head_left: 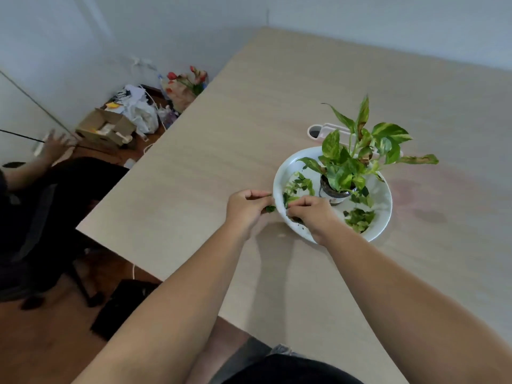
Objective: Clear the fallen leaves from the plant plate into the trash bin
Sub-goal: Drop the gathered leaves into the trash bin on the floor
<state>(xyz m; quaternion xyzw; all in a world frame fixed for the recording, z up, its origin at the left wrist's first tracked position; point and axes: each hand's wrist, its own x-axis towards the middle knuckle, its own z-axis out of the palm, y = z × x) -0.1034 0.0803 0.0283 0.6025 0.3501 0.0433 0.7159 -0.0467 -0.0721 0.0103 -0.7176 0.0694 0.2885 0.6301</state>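
With leaf scraps (pixel 270 208) pinched in the left hand (pixel 247 205) beside the white plate (pixel 383 214), loose leaves (pixel 300 187) at its near-left rim are gathered under the right hand (pixel 311 212), fingers curled shut; soil is best left unscattered.

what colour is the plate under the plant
White, plain with no pattern; the plate shows clearly in the head view, with green leaves scattered on it.

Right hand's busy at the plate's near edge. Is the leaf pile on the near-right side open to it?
Probably yes. That leaf pile lies uncovered just beside the right hand; the potted plant stands farther back, not between them.
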